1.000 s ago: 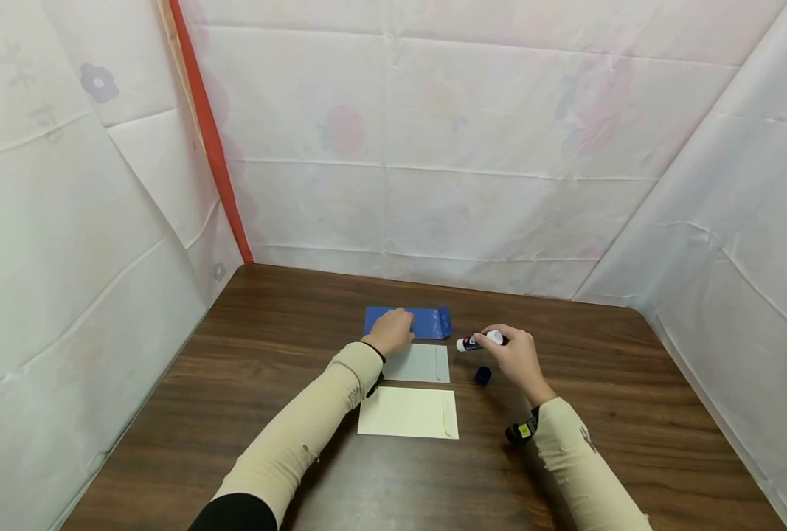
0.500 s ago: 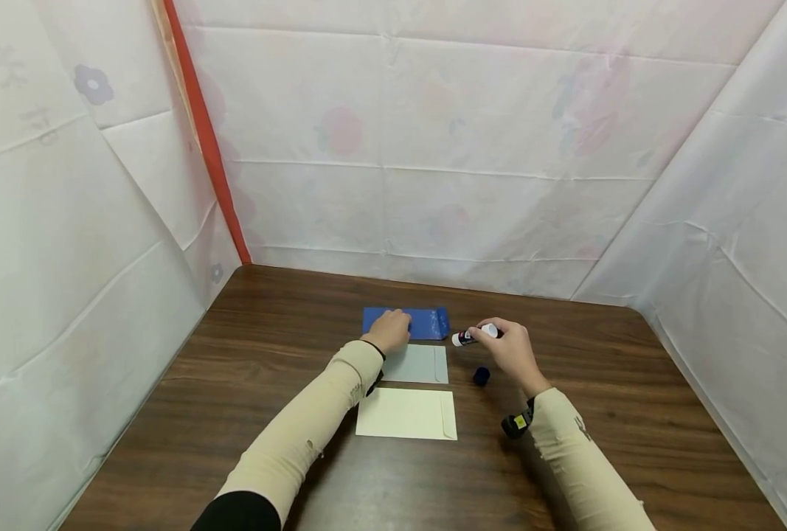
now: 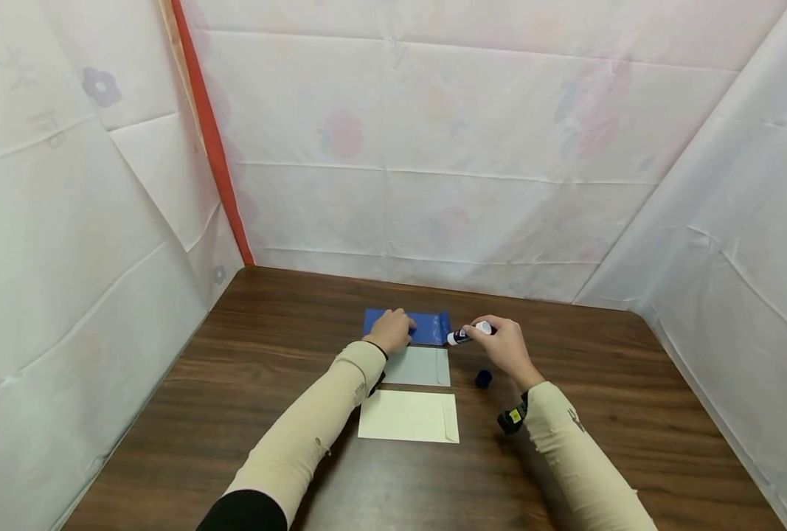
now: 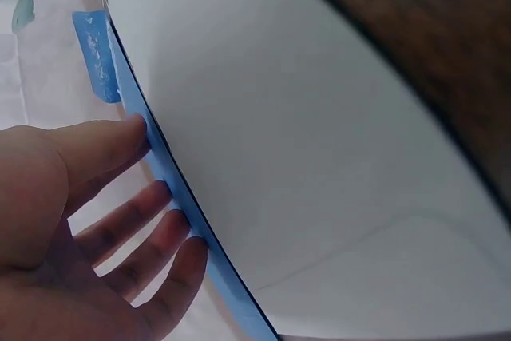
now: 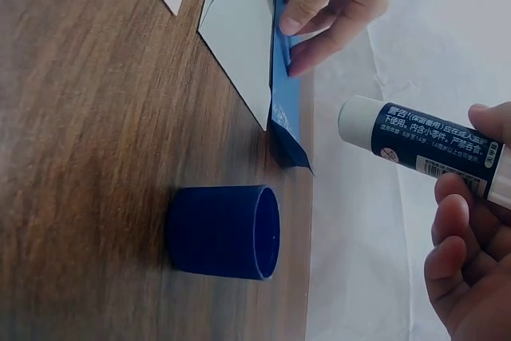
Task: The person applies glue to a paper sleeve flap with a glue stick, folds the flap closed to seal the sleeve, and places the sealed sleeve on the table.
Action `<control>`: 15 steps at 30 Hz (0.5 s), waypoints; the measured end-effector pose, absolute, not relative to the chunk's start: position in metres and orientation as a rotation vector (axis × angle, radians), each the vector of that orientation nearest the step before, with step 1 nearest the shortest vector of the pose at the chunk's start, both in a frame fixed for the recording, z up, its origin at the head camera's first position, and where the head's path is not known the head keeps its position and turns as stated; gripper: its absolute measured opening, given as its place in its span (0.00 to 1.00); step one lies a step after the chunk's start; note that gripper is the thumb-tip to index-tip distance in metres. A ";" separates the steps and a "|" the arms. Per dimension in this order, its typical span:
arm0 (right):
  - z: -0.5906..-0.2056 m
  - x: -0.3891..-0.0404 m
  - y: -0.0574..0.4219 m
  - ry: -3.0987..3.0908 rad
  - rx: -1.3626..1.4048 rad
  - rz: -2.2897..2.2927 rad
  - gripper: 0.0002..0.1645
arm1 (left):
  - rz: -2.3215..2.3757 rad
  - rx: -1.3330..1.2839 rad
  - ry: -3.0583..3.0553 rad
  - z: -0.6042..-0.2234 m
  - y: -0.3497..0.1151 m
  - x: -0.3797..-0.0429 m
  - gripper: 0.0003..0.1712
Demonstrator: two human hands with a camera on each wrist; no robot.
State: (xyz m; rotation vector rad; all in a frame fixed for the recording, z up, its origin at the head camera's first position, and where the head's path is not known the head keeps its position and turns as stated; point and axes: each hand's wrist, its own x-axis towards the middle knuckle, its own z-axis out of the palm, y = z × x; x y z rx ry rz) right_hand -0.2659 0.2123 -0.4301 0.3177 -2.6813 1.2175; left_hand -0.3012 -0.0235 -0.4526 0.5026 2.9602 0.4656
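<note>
A blue envelope (image 3: 428,324) lies flat at the back of the group, its raised flap (image 4: 97,57) at the right end streaked with white smears. My left hand (image 3: 391,331) rests on this envelope, fingertips and thumb pressing its surface. In my right hand (image 3: 509,348) I grip a glue stick (image 5: 435,145) with a dark label and white ends, tilted down to the left. Its lower tip is right by the flap in the head view. The dark blue glue stick cap (image 5: 211,231) stands on the table nearer to me, its open end up.
A pale grey envelope (image 3: 420,366) lies just in front of the blue one, partly under my left wrist. Closer still is a cream envelope (image 3: 406,415). The brown wooden table (image 3: 632,413) meets white patterned sheets (image 3: 486,147) at the back and sides.
My right hand has moved a little to the left with the glue stick, bringing its tip up to the blue flap. The left hand has stayed on the envelope.
</note>
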 end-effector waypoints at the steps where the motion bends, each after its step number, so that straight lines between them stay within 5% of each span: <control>1: -0.430 -0.267 0.212 -2.691 0.320 1.212 0.18 | 0.461 0.496 2.964 -0.453 -0.023 -0.302 0.17; 15: -0.426 -0.286 0.202 -2.754 0.381 1.178 0.18 | 0.545 0.419 2.952 -0.456 -0.016 -0.309 0.14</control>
